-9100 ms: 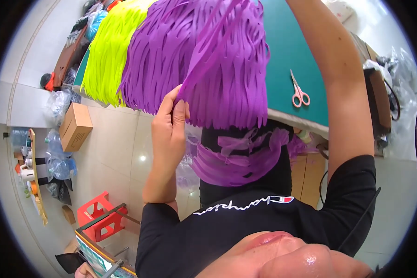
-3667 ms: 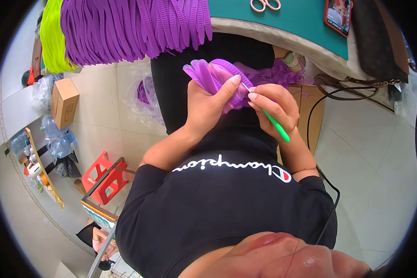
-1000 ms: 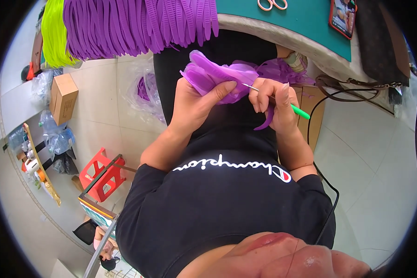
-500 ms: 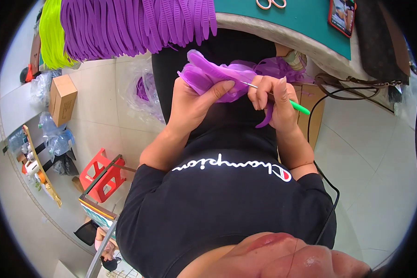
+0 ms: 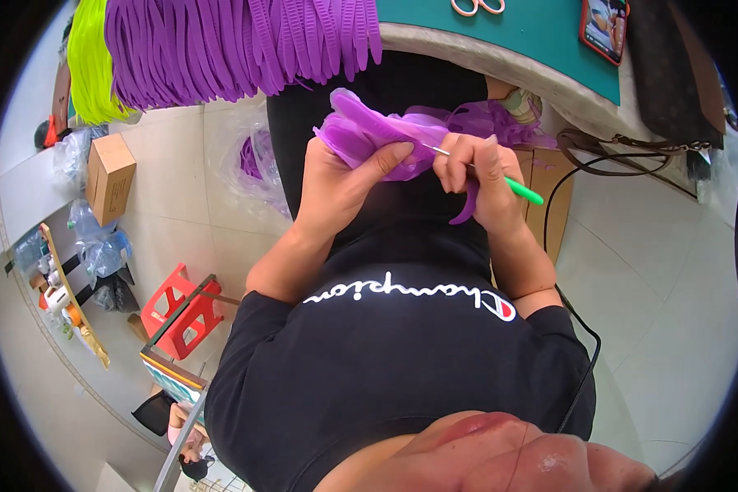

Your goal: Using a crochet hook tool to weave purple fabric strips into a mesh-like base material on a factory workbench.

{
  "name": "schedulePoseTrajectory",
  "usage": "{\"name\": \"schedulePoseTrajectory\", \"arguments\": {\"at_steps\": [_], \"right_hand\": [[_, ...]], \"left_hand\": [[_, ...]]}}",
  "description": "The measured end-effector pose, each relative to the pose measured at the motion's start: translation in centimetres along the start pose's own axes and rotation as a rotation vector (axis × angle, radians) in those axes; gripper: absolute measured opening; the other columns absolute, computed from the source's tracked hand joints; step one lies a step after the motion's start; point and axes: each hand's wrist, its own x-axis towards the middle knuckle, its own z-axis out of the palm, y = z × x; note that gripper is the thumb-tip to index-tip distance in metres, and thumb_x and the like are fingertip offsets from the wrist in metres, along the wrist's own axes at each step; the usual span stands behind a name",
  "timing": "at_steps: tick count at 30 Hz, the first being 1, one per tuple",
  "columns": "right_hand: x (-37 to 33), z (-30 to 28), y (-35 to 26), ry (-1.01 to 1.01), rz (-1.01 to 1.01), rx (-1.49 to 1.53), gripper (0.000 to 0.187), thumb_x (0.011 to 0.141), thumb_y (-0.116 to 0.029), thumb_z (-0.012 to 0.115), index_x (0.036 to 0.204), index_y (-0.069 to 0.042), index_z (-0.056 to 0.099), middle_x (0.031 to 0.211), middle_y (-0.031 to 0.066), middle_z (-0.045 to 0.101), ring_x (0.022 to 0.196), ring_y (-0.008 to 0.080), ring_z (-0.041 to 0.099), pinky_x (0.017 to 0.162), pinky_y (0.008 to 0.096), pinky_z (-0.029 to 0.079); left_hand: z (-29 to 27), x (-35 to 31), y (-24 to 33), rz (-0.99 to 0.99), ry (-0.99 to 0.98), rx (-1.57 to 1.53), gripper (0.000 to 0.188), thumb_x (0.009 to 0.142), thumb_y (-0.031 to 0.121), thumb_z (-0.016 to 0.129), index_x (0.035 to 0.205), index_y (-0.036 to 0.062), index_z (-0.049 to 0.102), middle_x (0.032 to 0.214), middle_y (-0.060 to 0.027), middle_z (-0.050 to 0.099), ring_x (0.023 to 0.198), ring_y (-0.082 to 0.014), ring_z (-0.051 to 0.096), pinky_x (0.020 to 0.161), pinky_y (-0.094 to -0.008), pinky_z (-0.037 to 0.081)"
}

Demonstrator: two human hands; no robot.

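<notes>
With the left hand (image 5: 336, 184), holds in a closed grip a bundle of thin purple pieces (image 5: 371, 125), pinched by the thumb, above the lap. With the right hand (image 5: 498, 174), holds in a closed grip a slim tool (image 5: 523, 190) with green handle, and has also a curved purple strip (image 5: 466, 208) hanging below the fingers. Points the metal shaft leftward to the edge of the bundle; cannot tell if touching. Ahead, on the green-topped table (image 5: 512, 37), has purple strips (image 5: 242, 49) hanging over the near edge, beside yellow-green strips (image 5: 93, 70) at their left. Farther right, has scissors (image 5: 466, 11) with pink handles, cut by the upper border, and a phone (image 5: 604, 31) in red case. On the floor to the left, has a clear plastic bag (image 5: 230, 168), a cardboard box (image 5: 111, 176) and a red stool (image 5: 176, 316).
</notes>
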Motion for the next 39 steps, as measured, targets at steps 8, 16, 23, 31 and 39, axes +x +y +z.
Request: {"name": "schedulePoseTrajectory", "arguments": {"at_steps": [8,16,23,31,39], "right_hand": [[2.3,-5.3,-1.3,0.628,-0.234,-0.432,0.05,0.1,-0.041,0.039,0.066,-0.004,0.043,0.073,0.0105,0.056,0.065,0.0132,0.046,0.059,0.0255,0.035],[1.1,-5.1,-3.7,-0.014,0.017,-0.059,0.06,0.099,-0.048,0.034,0.052,-0.01,0.035,0.05,0.0017,0.035,0.047,0.0102,0.032,0.045,0.0255,0.022],[-0.2,0.5,-1.3,-0.074,-0.48,-0.725,0.046,0.094,-0.038,0.05,0.065,-0.003,0.051,0.063,0.0078,0.048,0.051,0.0203,0.051,0.045,0.0287,0.039],[0.0,0.7,-0.7,-0.12,-0.452,-0.93,0.038,0.089,-0.034,0.058,0.067,-0.004,0.053,0.065,0.0067,0.05,0.052,0.0208,0.054,0.045,0.0303,0.041],[-0.1,1.6,-1.3,-0.035,-0.061,-0.998,0.034,0.092,-0.026,0.055,0.069,-0.003,0.056,0.06,0.0084,0.05,0.051,0.023,0.053,0.048,0.0312,0.041]], "left_hand": [[-2.4,-0.6,1.6,-0.608,-0.572,-0.124,0.028,0.073,0.011,0.079,0.093,-0.0007,0.063,0.076,-0.0051,0.066,0.07,-0.0121,0.063,0.064,-0.0259,0.051],[-0.6,-0.3,0.3,-0.283,-0.03,-0.229,0.012,0.084,0.009,0.068,0.088,0.0005,0.06,0.071,-0.0047,0.063,0.063,-0.011,0.06,0.06,-0.0248,0.048],[1.5,0.8,0.1,-0.079,0.119,-0.068,0.013,0.088,0.01,0.065,0.082,-0.0007,0.062,0.069,-0.0034,0.063,0.059,-0.008,0.058,0.055,-0.0213,0.046],[1.8,0.5,0.0,-0.021,0.174,0.068,0.012,0.086,0.009,0.067,0.081,-0.0009,0.063,0.07,-0.0023,0.064,0.062,-0.0058,0.058,0.055,-0.0212,0.045],[1.6,0.4,-0.8,0.179,0.172,0.44,0.012,0.084,0.009,0.069,0.081,-0.0018,0.063,0.07,-0.0034,0.065,0.062,-0.0072,0.06,0.056,-0.0219,0.047]]}}
